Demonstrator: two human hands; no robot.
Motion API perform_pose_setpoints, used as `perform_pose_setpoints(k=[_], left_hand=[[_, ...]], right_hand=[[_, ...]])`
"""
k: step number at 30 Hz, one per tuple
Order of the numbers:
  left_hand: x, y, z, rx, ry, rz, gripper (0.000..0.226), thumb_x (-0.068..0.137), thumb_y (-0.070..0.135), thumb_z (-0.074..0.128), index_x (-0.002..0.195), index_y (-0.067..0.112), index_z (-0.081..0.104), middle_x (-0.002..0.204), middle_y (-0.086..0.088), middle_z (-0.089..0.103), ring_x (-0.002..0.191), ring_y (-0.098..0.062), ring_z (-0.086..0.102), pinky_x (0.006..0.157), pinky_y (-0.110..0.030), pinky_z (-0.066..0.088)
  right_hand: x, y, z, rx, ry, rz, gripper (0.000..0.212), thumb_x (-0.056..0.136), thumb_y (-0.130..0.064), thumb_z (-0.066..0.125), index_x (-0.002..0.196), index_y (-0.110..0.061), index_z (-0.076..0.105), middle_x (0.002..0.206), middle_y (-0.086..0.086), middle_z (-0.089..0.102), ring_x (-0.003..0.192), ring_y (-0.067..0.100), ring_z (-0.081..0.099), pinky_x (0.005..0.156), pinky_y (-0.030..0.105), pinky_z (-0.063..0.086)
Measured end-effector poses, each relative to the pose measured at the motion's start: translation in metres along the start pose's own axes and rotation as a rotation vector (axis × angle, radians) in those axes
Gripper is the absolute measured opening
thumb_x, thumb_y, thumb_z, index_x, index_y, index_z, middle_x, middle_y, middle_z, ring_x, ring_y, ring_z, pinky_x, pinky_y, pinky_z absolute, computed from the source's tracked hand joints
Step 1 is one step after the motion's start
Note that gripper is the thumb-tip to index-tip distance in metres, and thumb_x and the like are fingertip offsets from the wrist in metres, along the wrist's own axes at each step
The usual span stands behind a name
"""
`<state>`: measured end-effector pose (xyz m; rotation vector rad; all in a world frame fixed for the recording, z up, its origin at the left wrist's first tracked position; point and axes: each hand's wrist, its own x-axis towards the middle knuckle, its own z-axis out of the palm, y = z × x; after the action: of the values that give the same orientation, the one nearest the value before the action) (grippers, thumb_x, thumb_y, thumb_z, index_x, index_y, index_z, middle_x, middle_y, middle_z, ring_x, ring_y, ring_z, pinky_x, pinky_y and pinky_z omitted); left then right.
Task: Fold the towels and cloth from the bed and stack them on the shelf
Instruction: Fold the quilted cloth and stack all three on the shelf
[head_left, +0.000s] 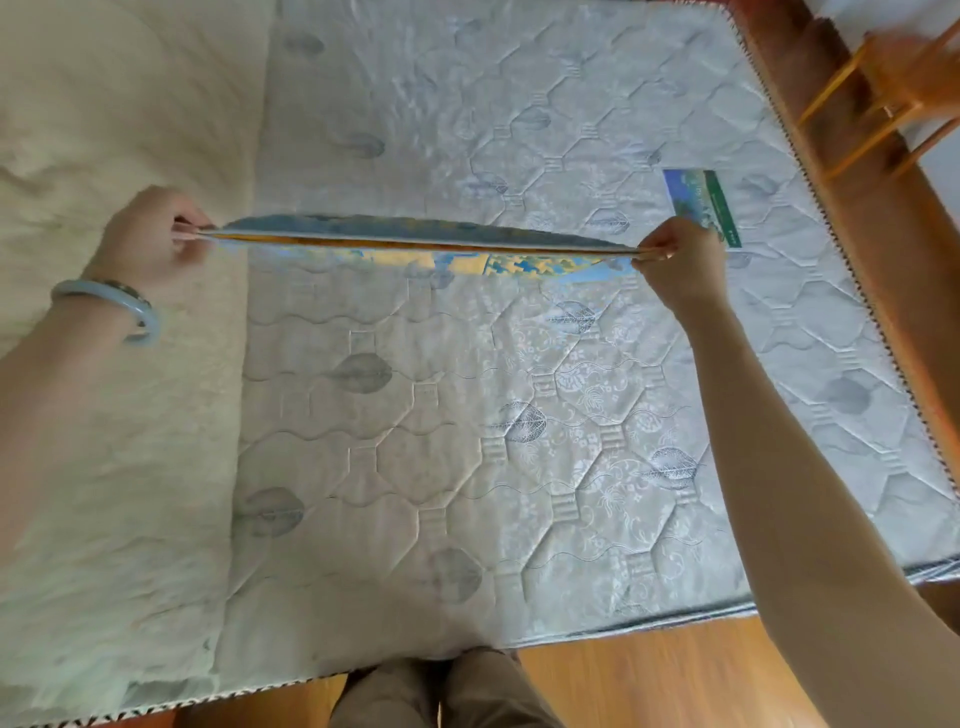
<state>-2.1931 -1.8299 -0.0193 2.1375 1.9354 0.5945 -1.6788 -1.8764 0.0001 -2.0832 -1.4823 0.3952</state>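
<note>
Mid-fold, the left hand (150, 239) and right hand (675, 260) each pinch an end of the blue-and-yellow patterned cloth (415, 241), stretched taut above the quilted white mattress (467, 441); bringing those ends together probably comes next.

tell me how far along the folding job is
Done: no folded stack shows in this view. In hand: the blue and yellow cloth is stretched taut between the left hand and the right hand, each pinching an end, above the mattress; its edges look doubled, so a first fold seems made. Still to do: finishing that fold, perhaps the cream blanket spread on the mattress's left side, and all stacking.
</note>
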Motion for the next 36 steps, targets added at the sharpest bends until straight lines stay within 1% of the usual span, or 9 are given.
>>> perform_pose_setpoints(k=[6, 11, 15, 20, 24, 27, 30, 33, 36], left_hand=[[-0.074, -0.030, 0.067, 0.001, -0.179, -0.084, 0.013, 0.073, -0.008, 0.069, 0.085, -0.005, 0.064, 0.086, -0.027, 0.061, 0.083, -0.042, 0.059, 0.068, -0.017, 0.038], [-0.165, -0.047, 0.145, -0.020, -0.431, -0.278, 0.014, 0.072, -0.004, 0.074, 0.082, -0.003, 0.065, 0.085, -0.026, 0.062, 0.081, -0.041, 0.060, 0.070, -0.037, 0.042], [-0.251, -0.054, 0.190, -0.044, -0.657, -0.417, 0.018, 0.069, -0.001, 0.079, 0.079, -0.001, 0.064, 0.083, -0.024, 0.065, 0.080, -0.037, 0.061, 0.065, -0.031, 0.036], [-0.342, -0.073, 0.207, -0.027, -0.906, -0.398, 0.036, 0.071, -0.004, 0.075, 0.063, 0.024, 0.053, 0.074, -0.013, 0.065, 0.071, -0.031, 0.061, 0.060, -0.030, 0.036], [-0.348, -0.077, 0.202, -0.048, -1.043, -0.398, 0.035, 0.070, 0.005, 0.080, 0.064, 0.025, 0.053, 0.072, -0.002, 0.064, 0.070, -0.022, 0.061, 0.059, -0.024, 0.038], [-0.312, -0.082, 0.198, -0.137, -0.995, -0.451, 0.023, 0.076, 0.012, 0.078, 0.069, 0.026, 0.061, 0.075, 0.000, 0.065, 0.074, -0.019, 0.061, 0.064, -0.026, 0.040], [-0.259, -0.085, 0.202, -0.228, -0.879, -0.480, 0.021, 0.077, 0.012, 0.077, 0.066, 0.029, 0.071, 0.067, 0.007, 0.067, 0.060, 0.002, 0.057, 0.057, -0.011, 0.038], [-0.212, -0.087, 0.216, -0.345, -0.708, -0.544, 0.048, 0.079, 0.009, 0.074, 0.067, 0.055, 0.067, 0.057, 0.025, 0.065, 0.056, 0.015, 0.055, 0.056, -0.001, 0.037], [-0.174, -0.091, 0.237, -0.384, -0.597, -0.579, 0.036, 0.081, 0.014, 0.073, 0.065, 0.045, 0.070, 0.065, 0.017, 0.065, 0.065, 0.003, 0.056, 0.065, -0.013, 0.041]], right_hand=[[-0.051, 0.042, 0.044, -0.097, -0.103, 0.071, 0.024, 0.075, 0.003, 0.052, 0.086, -0.008, 0.071, 0.089, 0.011, 0.072, 0.087, 0.028, 0.064, 0.069, 0.020, 0.041], [-0.127, 0.112, 0.111, -0.204, -0.358, 0.233, 0.031, 0.073, 0.007, 0.048, 0.090, -0.008, 0.070, 0.094, 0.014, 0.071, 0.092, 0.031, 0.063, 0.074, 0.024, 0.044], [-0.204, 0.171, 0.152, -0.334, -0.594, 0.314, 0.022, 0.079, 0.003, 0.052, 0.092, -0.005, 0.069, 0.099, 0.017, 0.070, 0.098, 0.036, 0.062, 0.077, 0.026, 0.040], [-0.290, 0.218, 0.159, -0.367, -0.733, 0.445, 0.020, 0.080, 0.001, 0.052, 0.087, -0.008, 0.069, 0.096, 0.016, 0.071, 0.095, 0.035, 0.063, 0.074, 0.028, 0.042], [-0.307, 0.230, 0.158, -0.358, -0.847, 0.502, 0.014, 0.079, -0.002, 0.061, 0.085, -0.011, 0.070, 0.093, 0.012, 0.070, 0.094, 0.030, 0.062, 0.073, 0.026, 0.038], [-0.277, 0.233, 0.163, -0.220, -0.815, 0.560, 0.012, 0.073, -0.007, 0.074, 0.078, -0.016, 0.068, 0.081, 0.007, 0.066, 0.084, 0.024, 0.060, 0.072, 0.026, 0.038], [-0.230, 0.233, 0.172, -0.097, -0.727, 0.566, 0.016, 0.071, -0.004, 0.078, 0.085, -0.009, 0.071, 0.075, 0.008, 0.065, 0.074, 0.016, 0.061, 0.069, 0.025, 0.040], [-0.183, 0.232, 0.195, 0.019, -0.614, 0.568, 0.021, 0.074, 0.004, 0.074, 0.094, 0.002, 0.069, 0.059, -0.009, 0.064, 0.050, -0.011, 0.056, 0.058, 0.011, 0.043], [-0.142, 0.235, 0.224, 0.039, -0.524, 0.548, 0.024, 0.076, 0.001, 0.071, 0.099, -0.005, 0.068, 0.060, -0.019, 0.060, 0.047, -0.020, 0.051, 0.053, -0.001, 0.037]])
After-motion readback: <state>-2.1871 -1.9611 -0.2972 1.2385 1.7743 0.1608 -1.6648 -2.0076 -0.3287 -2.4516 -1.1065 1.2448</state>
